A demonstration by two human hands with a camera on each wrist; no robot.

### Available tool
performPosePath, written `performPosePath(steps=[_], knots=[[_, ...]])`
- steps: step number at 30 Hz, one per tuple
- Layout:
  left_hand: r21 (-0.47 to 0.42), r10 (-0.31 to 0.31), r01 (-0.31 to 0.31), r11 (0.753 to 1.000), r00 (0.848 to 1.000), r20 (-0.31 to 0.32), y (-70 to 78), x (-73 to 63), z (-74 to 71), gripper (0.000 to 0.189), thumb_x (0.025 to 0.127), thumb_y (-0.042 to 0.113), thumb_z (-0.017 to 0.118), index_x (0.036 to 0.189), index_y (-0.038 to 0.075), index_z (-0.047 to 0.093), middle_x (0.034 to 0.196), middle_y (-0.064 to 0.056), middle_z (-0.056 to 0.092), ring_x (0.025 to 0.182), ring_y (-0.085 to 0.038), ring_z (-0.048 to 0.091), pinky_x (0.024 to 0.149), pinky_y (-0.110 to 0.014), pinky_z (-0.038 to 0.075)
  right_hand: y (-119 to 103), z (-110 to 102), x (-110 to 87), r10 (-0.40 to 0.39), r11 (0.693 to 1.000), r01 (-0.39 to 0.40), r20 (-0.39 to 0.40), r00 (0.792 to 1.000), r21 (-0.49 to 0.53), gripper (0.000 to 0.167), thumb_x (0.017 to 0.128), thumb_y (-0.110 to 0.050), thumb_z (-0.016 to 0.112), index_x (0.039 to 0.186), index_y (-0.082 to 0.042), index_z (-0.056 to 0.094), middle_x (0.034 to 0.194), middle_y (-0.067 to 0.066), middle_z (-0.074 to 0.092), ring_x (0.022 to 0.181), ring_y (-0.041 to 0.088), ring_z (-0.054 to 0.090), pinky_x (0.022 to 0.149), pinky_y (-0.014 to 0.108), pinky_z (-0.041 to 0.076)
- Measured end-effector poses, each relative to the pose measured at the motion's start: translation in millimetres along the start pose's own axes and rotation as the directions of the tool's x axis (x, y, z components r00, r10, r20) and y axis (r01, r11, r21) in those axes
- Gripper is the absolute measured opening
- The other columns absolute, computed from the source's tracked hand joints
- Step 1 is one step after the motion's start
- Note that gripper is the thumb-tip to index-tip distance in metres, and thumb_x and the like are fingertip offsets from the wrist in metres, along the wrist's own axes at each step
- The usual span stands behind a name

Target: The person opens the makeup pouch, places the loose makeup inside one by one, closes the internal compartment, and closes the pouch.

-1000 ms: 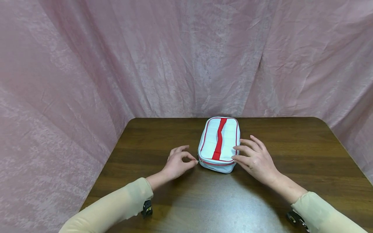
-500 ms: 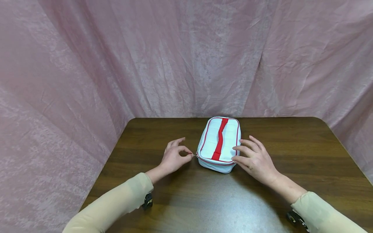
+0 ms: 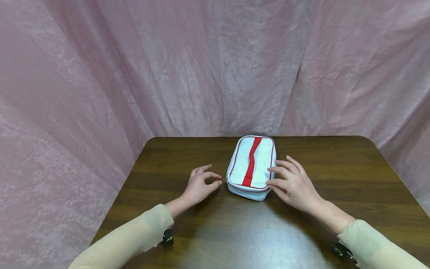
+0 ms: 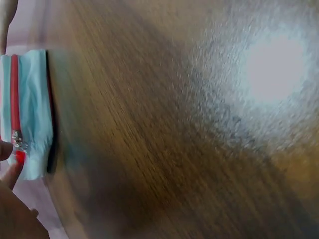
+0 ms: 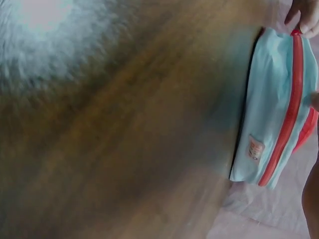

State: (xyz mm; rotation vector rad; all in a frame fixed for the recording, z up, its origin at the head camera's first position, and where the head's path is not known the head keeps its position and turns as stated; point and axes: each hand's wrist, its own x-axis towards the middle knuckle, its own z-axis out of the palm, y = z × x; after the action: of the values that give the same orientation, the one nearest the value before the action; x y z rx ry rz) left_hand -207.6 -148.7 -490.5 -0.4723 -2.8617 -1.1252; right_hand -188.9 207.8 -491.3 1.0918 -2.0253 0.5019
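Note:
A white zip pouch (image 3: 263,160) with red piping lies on the table, a red strap handle (image 3: 251,160) running along its top. At its front left corner, my left hand (image 3: 198,186) pinches the zipper pull (image 3: 223,180) between thumb and forefinger. The left wrist view shows the metal slider (image 4: 18,139) at the end of the red zipper (image 4: 15,94). My right hand (image 3: 295,185) rests its spread, slightly bent fingertips on the pouch's right front edge. The front zipper tape (image 5: 294,89) looks closed in the right wrist view. The pouch's inside is hidden.
The brown wooden table (image 3: 161,157) reaches back to a pink velvet curtain (image 3: 215,74). A small label (image 5: 256,148) sits on the pouch's front side. Light glares off the table's near part.
My left hand has moved a little left and away from me with the zipper pull, which now points outward from the corner. The right hand keeps its place on the pouch.

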Motion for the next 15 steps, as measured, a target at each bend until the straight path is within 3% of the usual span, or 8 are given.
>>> performPosePath(steps=[5,8,11,15], knots=[[-0.185,-0.076,0.066,0.98,0.996,-0.045,13.9,-10.7,-6.2,0.038,0.094,0.031,0.075,0.131,0.023,0.07,0.159,-0.005,0.037,0.145,-0.036,0.024,0.107,-0.06,0.035,14.2,-11.5,8.3,0.181,0.983,-0.181,0.004,0.983,-0.016,0.014,0.087,-0.018,0.073,0.097,-0.014,0.082,0.114,0.012,0.071,0.121,0.043,0.054,0.116,0.062,0.025],[-0.375,-0.16,0.134,0.917,0.986,-0.039,29.4,-16.9,-7.6,0.04,0.094,0.027,0.074,0.133,0.02,0.067,0.158,-0.007,0.034,0.142,-0.035,0.027,0.108,-0.057,0.035,26.6,-17.9,16.1,0.347,0.938,-0.344,0.046,0.937,-0.048,0.016,0.086,-0.016,0.077,0.101,-0.012,0.082,0.117,0.012,0.07,0.126,0.042,0.051,0.112,0.063,0.028],[-0.561,-0.287,0.255,0.787,0.957,0.032,44.3,-23.7,-6.0,0.044,0.095,0.025,0.071,0.137,0.014,0.062,0.157,-0.012,0.032,0.136,-0.037,0.036,0.108,-0.054,0.037,39.1,-21.2,25.4,0.514,0.858,-0.51,0.134,0.847,-0.067,0.021,0.092,-0.022,0.075,0.11,-0.012,0.079,0.125,0.013,0.067,0.129,0.043,0.045,0.105,0.066,0.029],[-0.725,-0.43,0.416,0.549,0.884,0.182,59.1,-35.3,4.3,0.054,0.097,0.022,0.067,0.144,0.002,0.049,0.153,-0.019,0.032,0.132,-0.037,0.038,0.107,-0.053,0.041,56.9,-21.0,36.4,0.669,0.73,-0.68,0.283,0.687,-0.074,0.034,0.1,-0.035,0.066,0.123,-0.01,0.074,0.135,0.018,0.061,0.133,0.049,0.037,0.102,0.07,0.027]])
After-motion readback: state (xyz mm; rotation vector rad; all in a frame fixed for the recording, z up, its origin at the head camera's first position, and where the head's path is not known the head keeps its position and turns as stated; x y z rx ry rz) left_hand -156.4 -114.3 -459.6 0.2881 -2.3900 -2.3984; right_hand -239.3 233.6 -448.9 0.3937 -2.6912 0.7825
